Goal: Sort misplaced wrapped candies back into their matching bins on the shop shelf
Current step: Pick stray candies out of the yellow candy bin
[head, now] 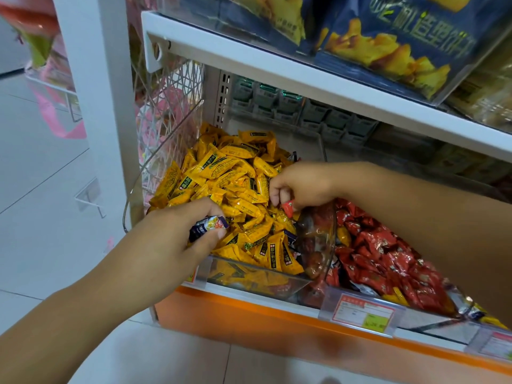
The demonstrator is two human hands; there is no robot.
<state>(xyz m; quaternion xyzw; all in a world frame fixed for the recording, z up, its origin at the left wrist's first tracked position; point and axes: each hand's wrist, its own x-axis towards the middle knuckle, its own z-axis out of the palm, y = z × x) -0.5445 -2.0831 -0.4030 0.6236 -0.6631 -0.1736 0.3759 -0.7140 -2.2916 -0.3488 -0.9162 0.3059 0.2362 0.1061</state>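
A clear bin on the left holds a heap of yellow wrapped candies. The bin to its right is full of red wrapped candies, with a few yellow ones mixed in. My left hand is at the yellow bin's front and pinches a dark blue and white wrapped candy. My right hand reaches over the yellow heap near the clear divider and holds a red wrapped candy in curled fingers. A dark blue candy lies among the yellow ones by the divider.
A white shelf edge hangs close above the bins, with blue snack bags on it. A white wire side panel bounds the yellow bin on the left. Price tags sit on the orange front rail. Floor tiles lie to the left.
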